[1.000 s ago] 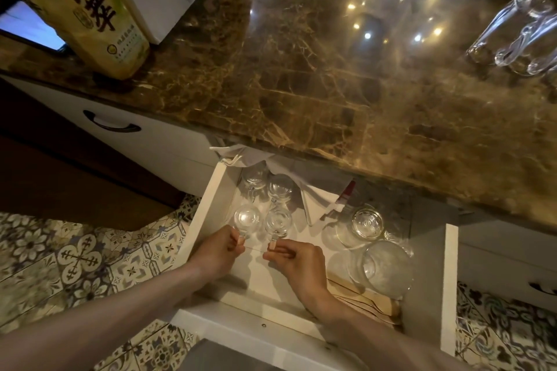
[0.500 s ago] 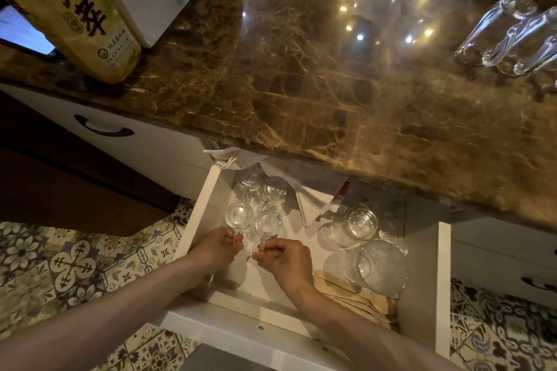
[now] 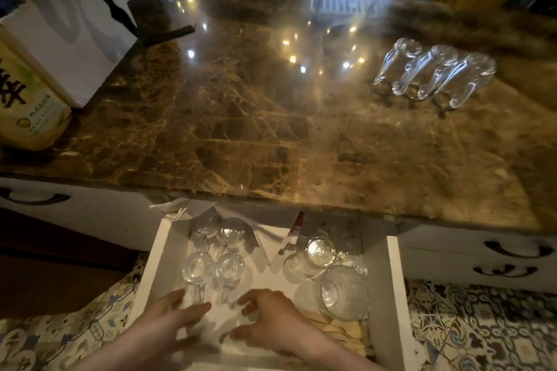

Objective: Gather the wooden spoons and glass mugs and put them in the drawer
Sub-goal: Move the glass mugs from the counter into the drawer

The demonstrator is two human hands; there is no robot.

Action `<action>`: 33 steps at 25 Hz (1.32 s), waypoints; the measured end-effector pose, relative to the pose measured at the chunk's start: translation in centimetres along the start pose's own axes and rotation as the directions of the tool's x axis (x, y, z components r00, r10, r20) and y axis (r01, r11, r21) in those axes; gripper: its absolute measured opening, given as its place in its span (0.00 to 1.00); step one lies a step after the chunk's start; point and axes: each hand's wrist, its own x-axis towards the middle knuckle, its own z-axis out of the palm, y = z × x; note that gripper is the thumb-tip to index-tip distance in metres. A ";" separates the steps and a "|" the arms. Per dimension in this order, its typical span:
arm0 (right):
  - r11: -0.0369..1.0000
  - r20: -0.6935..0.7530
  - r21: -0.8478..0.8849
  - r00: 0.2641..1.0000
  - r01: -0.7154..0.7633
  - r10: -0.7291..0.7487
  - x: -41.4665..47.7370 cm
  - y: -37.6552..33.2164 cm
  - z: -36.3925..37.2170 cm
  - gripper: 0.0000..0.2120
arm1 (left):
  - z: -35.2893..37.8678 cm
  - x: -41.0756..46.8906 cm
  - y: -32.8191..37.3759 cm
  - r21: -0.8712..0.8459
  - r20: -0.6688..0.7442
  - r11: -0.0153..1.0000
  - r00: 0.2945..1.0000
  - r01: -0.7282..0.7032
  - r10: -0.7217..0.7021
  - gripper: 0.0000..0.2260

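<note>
Each grip slack and empty, the left hand [image 3: 177, 315] and right hand [image 3: 268, 316] are hovering beside two small clear glass mugs [image 3: 199, 268] packed tight in the white drawer [image 3: 394, 295], likely leaving room for three more glass mugs [image 3: 434, 75] on the brown marble bench [image 3: 241, 129].

Drawer [image 3: 394, 295] mid strip free btwn mugs [image 3: 227, 268] & jar [image 3: 343, 292]; countertop [image 3: 241, 129] overhangs rear.

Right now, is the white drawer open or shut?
Open. The white drawer is pulled out beneath the brown marble countertop, clear glass mugs showing inside.
</note>
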 end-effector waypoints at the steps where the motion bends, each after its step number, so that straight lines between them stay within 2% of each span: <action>1: 0.997 0.046 -0.053 0.998 0.049 -0.046 -1.8 -0.5 -1.8 0.24 | -0.1 -1.2 0.7 0.081 0.077 0.995 0.996 -0.057 0.051 0.50; 3: 0.988 0.064 -0.052 0.988 0.147 -0.144 -5.6 -1.6 -6.0 0.22 | 0.7 -4.1 3.4 0.261 0.266 0.938 0.951 -0.228 0.157 0.44; 4: 0.984 0.035 -0.021 0.984 0.175 -0.174 -7.4 -2.2 -8.3 0.21 | 1.4 -5.5 5.2 0.287 0.320 0.907 0.924 -0.307 0.211 0.39; 6: 0.971 -0.120 0.031 0.965 0.237 -0.231 -10.4 -3.3 -13.3 0.17 | 3.3 -7.3 9.5 0.268 0.373 0.837 0.852 -0.478 0.367 0.31; 7: 0.958 -0.256 0.039 0.930 0.284 -0.265 -11.3 -3.8 -15.6 0.16 | 4.5 -7.8 11.8 0.237 0.370 0.771 0.789 -0.591 0.491 0.28; 8: 0.939 -0.419 0.038 0.859 0.341 -0.294 -12.0 -3.9 -17.7 0.14 | 6.0 -7.8 14.2 0.206 0.328 0.692 0.715 -0.691 0.617 0.23; 10: 0.883 -0.704 0.048 0.642 0.468 -0.302 -12.5 -3.9 -21.3 0.12 | 9.6 -7.2 18.8 0.138 0.204 0.523 0.541 -0.841 0.816 0.15; 12: 0.806 -0.870 0.067 0.429 0.589 -0.242 -11.9 -3.8 -24.0 0.10 | 13.2 -6.0 22.8 0.035 0.082 0.371 0.373 -0.928 0.924 0.09; 14: 0.769 -0.955 0.064 0.262 0.636 -0.138 -10.7 -3.3 -26.3 0.09 | 16.6 -4.5 26.0 -0.022 0.038 0.297 0.296 -0.955 0.954 0.08; 17: 0.778 -0.993 0.071 0.120 0.624 -0.006 -7.9 -2.4 -29.2 0.09 | 21.1 -1.6 28.6 -0.034 0.005 0.276 0.276 -0.960 0.961 0.07; 20: 0.778 -0.991 0.130 0.064 0.615 0.115 -4.9 -1.3 -31.2 0.12 | 24.0 1.6 29.5 0.029 0.002 0.307 0.307 -0.951 0.952 0.10; 23: 0.767 -0.977 0.203 0.077 0.608 0.197 -2.4 -0.5 -32.4 0.14 | 25.2 4.5 30.0 0.096 -0.032 0.359 0.358 -0.928 0.933 0.15; 27: 0.780 -0.969 0.238 0.088 0.579 0.230 -0.6 0.2 -33.5 0.15 | 27.0 6.5 30.7 0.173 -0.017 0.409 0.413 -0.896 0.911 0.17; 29: 0.796 -0.971 0.239 0.109 0.556 0.215 -0.2 0.4 -33.9 0.13 | 27.9 6.7 31.2 0.210 0.009 0.395 0.406 -0.894 0.914 0.17; 33: 0.863 -0.983 0.171 0.137 0.476 0.119 -0.2 1.0 -34.7 0.11 | 29.1 6.9 32.4 0.290 0.022 0.326 0.346 -0.900 0.938 0.14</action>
